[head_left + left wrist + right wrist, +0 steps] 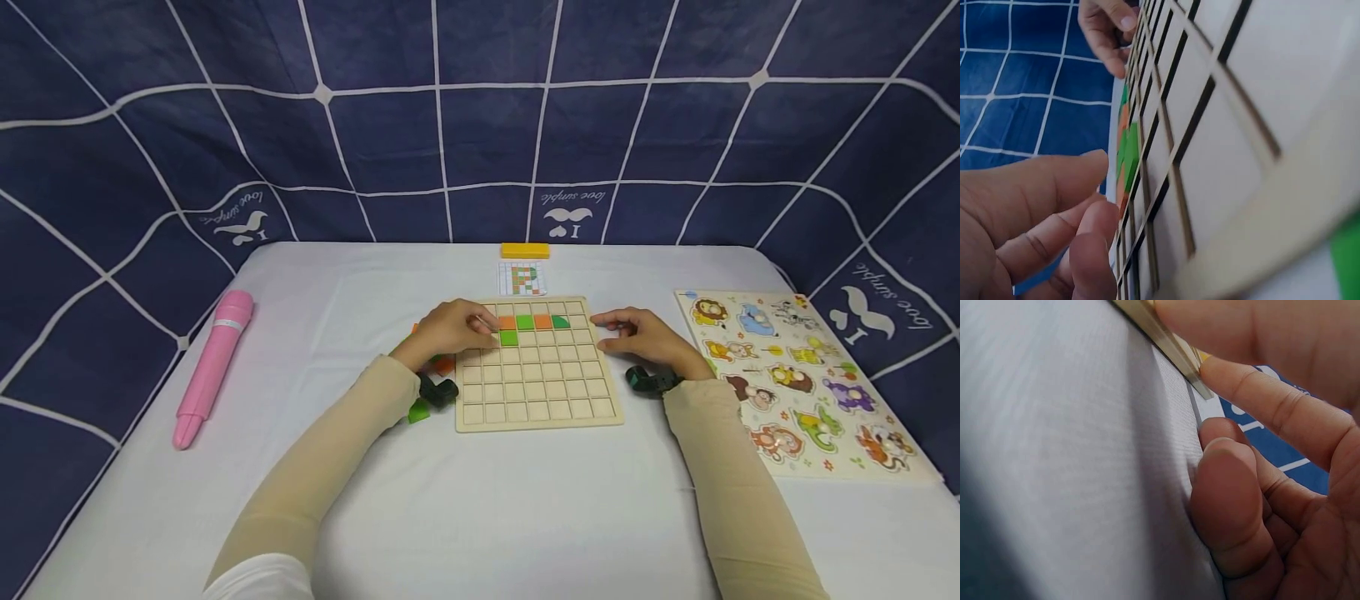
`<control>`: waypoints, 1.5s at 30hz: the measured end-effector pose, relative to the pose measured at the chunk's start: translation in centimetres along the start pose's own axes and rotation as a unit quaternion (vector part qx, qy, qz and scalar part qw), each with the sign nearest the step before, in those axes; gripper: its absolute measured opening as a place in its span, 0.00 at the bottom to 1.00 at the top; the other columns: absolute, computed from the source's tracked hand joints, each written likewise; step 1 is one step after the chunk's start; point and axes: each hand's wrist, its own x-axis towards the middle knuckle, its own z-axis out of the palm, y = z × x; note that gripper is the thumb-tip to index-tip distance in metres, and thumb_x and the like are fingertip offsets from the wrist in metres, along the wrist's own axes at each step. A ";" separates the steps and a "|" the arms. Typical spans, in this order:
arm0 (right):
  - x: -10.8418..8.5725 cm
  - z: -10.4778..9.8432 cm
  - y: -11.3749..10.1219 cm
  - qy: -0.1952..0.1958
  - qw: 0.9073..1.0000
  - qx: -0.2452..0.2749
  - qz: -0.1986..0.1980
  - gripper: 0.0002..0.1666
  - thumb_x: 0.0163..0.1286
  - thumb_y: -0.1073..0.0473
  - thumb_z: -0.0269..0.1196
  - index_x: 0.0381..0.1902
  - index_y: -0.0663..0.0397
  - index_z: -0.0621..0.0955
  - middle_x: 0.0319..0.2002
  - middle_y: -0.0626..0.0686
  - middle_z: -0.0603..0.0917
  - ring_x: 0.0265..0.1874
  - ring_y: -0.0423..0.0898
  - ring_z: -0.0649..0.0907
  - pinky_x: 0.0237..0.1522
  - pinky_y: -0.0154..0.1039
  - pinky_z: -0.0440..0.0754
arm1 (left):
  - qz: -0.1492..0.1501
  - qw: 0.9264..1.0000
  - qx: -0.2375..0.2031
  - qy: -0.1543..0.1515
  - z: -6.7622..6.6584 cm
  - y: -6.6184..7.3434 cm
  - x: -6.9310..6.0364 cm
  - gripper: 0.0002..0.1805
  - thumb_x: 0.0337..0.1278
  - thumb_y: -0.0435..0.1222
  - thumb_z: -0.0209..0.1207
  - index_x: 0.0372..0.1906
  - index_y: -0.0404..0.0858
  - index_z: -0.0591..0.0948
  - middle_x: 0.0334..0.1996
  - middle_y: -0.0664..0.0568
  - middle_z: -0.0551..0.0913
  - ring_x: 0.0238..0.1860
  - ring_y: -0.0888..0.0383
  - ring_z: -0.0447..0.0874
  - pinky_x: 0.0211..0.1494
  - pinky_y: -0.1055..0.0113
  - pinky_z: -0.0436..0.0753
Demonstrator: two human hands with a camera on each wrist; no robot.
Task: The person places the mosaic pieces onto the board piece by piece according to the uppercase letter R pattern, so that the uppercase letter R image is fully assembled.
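A wooden grid board (536,392) lies flat in the middle of the table. Orange, green and dark green tiles sit in a row near its far side, with one green tile (509,337) in the row below. My left hand (450,327) hovers over the board's left part beside these tiles. In the left wrist view, its thumb (1088,170) and fingers are apart, with no piece visible between them. At the board's right edge (1179,353), my right hand (647,335) touches the rim with thumb and a finger. Loose orange and green pieces (418,410) lie partly hidden under my left wrist.
Beyond the board are a small pattern card (522,279) and a yellow block (525,250). A pink microphone-shaped object (213,367) lies at the left. An animal puzzle board (806,375) is at the right, close to my right forearm. A dark blue curtain (487,142) hangs behind.
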 end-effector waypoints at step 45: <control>-0.2 0.0 -0.4 0.003 1.000 -0.011 -0.006 0.33 0.70 0.63 0.74 0.69 0.72 0.79 0.53 0.64 0.80 0.38 0.47 0.71 0.40 0.35 0.70 | 0.015 0.994 -0.096 0.040 -7.0 -11.7 -3.2 0.23 0.70 0.31 0.67 0.67 0.30 0.83 0.55 0.39 0.85 0.47 0.57 0.78 0.52 0.71 0.75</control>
